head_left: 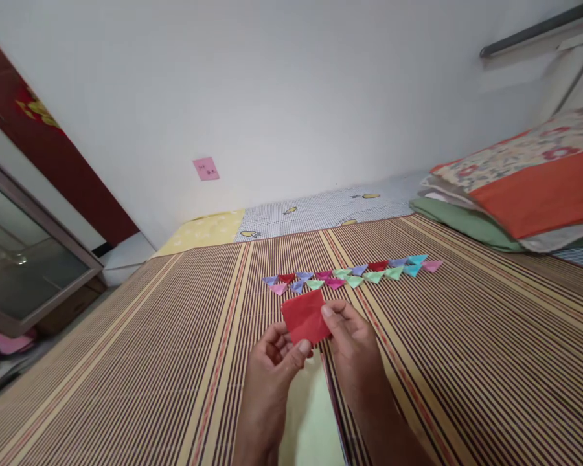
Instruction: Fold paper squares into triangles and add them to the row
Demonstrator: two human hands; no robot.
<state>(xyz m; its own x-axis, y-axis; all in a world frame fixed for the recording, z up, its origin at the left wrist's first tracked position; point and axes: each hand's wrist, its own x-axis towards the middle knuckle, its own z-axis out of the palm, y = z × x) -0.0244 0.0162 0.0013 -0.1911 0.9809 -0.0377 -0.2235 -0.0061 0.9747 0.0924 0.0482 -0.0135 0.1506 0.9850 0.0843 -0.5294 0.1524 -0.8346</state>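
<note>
A small red paper square (305,318), which looks folded, is held up in the middle of the head view. My left hand (278,362) pinches its lower edge, thumb in front and fingers curled behind. On the other side my right hand (352,343) grips the square's right edge between thumb and fingers. Beyond the hands, two rows of small folded paper triangles (354,281) in purple, red, green, pink and blue lie on the striped mat (175,362). Beneath my wrists is a pale green sheet of paper (311,414), partly hidden by the hands.
Folded bedding (539,188) with orange and floral fabric is piled at the right. A patterned cloth (315,210) runs along the white wall (291,97), where a pink note (206,169) is stuck. A glass-panelled frame (24,252) stands beyond the mat's left edge.
</note>
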